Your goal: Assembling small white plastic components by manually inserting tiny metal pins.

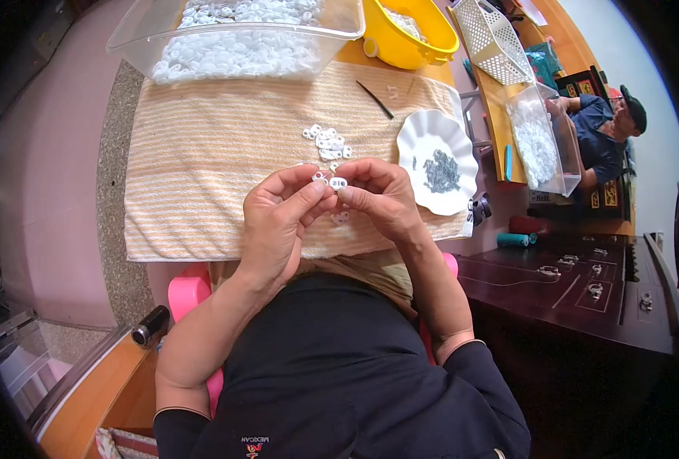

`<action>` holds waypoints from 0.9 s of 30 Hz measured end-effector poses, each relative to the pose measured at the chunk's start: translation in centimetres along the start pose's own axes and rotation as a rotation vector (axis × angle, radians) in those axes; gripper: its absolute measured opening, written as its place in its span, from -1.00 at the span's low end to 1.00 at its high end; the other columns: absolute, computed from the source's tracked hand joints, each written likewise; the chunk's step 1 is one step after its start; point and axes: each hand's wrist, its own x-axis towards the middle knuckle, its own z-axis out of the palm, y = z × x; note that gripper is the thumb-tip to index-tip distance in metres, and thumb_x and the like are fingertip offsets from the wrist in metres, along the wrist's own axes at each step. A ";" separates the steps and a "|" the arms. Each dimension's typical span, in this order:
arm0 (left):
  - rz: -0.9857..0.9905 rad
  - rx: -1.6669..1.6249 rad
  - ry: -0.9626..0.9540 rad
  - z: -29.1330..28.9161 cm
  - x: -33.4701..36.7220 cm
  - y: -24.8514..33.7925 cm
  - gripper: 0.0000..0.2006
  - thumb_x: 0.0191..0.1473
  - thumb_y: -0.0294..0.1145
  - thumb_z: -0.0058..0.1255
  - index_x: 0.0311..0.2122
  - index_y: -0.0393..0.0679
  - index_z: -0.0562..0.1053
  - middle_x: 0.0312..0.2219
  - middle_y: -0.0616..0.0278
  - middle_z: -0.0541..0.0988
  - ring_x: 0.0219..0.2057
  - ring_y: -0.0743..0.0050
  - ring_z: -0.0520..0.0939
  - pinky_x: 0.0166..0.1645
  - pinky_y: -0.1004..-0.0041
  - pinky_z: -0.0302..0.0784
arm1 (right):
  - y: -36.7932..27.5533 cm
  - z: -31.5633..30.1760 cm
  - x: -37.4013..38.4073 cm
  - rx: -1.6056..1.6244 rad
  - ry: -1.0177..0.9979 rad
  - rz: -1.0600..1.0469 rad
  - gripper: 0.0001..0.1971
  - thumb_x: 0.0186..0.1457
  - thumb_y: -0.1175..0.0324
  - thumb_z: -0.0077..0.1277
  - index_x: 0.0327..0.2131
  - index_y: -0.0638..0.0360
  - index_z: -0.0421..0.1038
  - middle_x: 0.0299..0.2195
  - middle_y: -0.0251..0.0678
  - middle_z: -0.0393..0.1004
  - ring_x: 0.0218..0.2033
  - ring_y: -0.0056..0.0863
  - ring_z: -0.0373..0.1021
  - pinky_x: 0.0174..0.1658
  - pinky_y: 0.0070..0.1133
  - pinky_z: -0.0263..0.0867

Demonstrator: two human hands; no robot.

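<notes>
Over the striped towel [202,168], both hands meet with fingertips pinched. My left hand [282,210] holds a small white plastic piece [319,177] with a hole in it. Between the thumb and finger of my right hand [381,200] is another small white plastic piece [339,183] with dark marks on its face. Just beyond my fingers lies a loose heap of similar white pieces [329,143]. A few more pieces [340,218] rest on the towel below my hands. To the right, a white scalloped dish [412,141] holds many tiny dark grey bits [441,171].
A clear bin [240,32] full of white pieces stands at the far left, beside a yellow basin [435,52]. A thin black pointed tool [375,99] lies on the towel. At right, another person [596,126] sits by a second clear bin [561,180]; a perforated white basket [492,42] is nearby.
</notes>
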 end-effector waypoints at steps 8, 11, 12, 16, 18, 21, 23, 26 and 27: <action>-0.053 0.043 -0.026 0.2 -0.1 -0.2 -0.81 0.06 -0.59 0.04 -0.18 -0.32 0.43 -0.34 0.14 0.57 -0.35 0.50 0.61 -0.21 0.55 0.59 | 0.3 -0.3 0.0 0.083 0.030 -0.011 -0.76 0.05 0.57 0.06 -0.15 0.35 0.42 -0.28 -0.21 0.52 -0.29 -0.54 0.47 -0.21 -0.61 0.45; -0.055 0.039 -0.029 0.2 -0.2 -0.3 -0.82 0.06 -0.59 0.05 -0.19 -0.31 0.45 -0.34 0.16 0.57 -0.36 0.52 0.61 -0.21 0.57 0.59 | 0.1 0.0 -0.1 0.030 0.055 0.002 -0.72 0.05 0.53 0.10 -0.13 0.35 0.42 -0.29 -0.29 0.51 -0.30 -0.59 0.45 -0.19 -0.64 0.43; -0.053 0.031 -0.036 0.2 -0.2 -0.3 -0.82 0.06 -0.59 0.05 -0.19 -0.31 0.45 -0.34 0.15 0.57 -0.36 0.52 0.61 -0.21 0.57 0.59 | 0.1 0.0 -0.1 0.022 0.056 -0.002 -0.72 0.05 0.53 0.10 -0.12 0.35 0.42 -0.29 -0.29 0.51 -0.29 -0.58 0.45 -0.18 -0.65 0.43; -0.053 0.033 -0.031 0.1 -0.2 -0.3 -0.82 0.06 -0.59 0.05 -0.19 -0.32 0.45 -0.34 0.15 0.57 -0.37 0.52 0.61 -0.22 0.57 0.59 | 0.1 0.3 -0.1 0.015 0.053 -0.019 -0.72 0.02 0.59 0.10 -0.13 0.36 0.43 -0.26 -0.22 0.53 -0.25 -0.54 0.46 -0.15 -0.62 0.41; -0.055 0.032 -0.033 0.1 -0.2 -0.3 -0.82 0.06 -0.59 0.05 -0.19 -0.32 0.45 -0.34 0.14 0.57 -0.37 0.52 0.61 -0.22 0.57 0.59 | 0.0 0.3 -0.2 -0.002 0.053 -0.022 -0.71 0.01 0.60 0.10 -0.13 0.36 0.43 -0.26 -0.22 0.53 -0.25 -0.54 0.46 -0.15 -0.63 0.41; -0.058 0.030 -0.040 0.0 -0.1 -0.3 -0.82 0.05 -0.61 0.04 -0.19 -0.32 0.43 -0.34 0.12 0.57 -0.36 0.49 0.62 -0.21 0.55 0.61 | 0.0 0.3 -0.1 -0.018 0.036 -0.029 -0.70 0.03 0.58 0.10 -0.11 0.37 0.41 -0.27 -0.24 0.52 -0.26 -0.55 0.46 -0.18 -0.63 0.43; -0.059 0.027 -0.044 0.0 -0.1 -0.3 -0.81 0.05 -0.62 0.03 -0.18 -0.32 0.42 -0.33 0.10 0.58 -0.35 0.46 0.63 -0.21 0.54 0.63 | 0.0 0.1 -0.1 -0.016 0.020 -0.031 -0.69 0.04 0.56 0.10 -0.09 0.37 0.40 -0.27 -0.26 0.52 -0.28 -0.56 0.46 -0.22 -0.64 0.44; -0.070 0.041 -0.028 0.2 -0.1 -0.1 -0.82 0.05 -0.60 0.05 -0.20 -0.34 0.44 -0.34 0.11 0.58 -0.36 0.50 0.61 -0.21 0.56 0.59 | 0.0 -0.2 -0.1 0.003 0.027 0.009 -0.69 0.05 0.56 0.10 -0.09 0.38 0.39 -0.29 -0.25 0.52 -0.29 -0.56 0.46 -0.24 -0.61 0.46; -0.070 0.047 -0.025 0.2 -0.1 -0.1 -0.82 0.05 -0.60 0.04 -0.20 -0.34 0.44 -0.33 0.11 0.58 -0.36 0.50 0.61 -0.21 0.56 0.59 | 0.1 -0.3 -0.1 -0.012 0.027 -0.009 -0.69 0.05 0.56 0.09 -0.09 0.38 0.39 -0.30 -0.25 0.51 -0.29 -0.56 0.46 -0.25 -0.61 0.46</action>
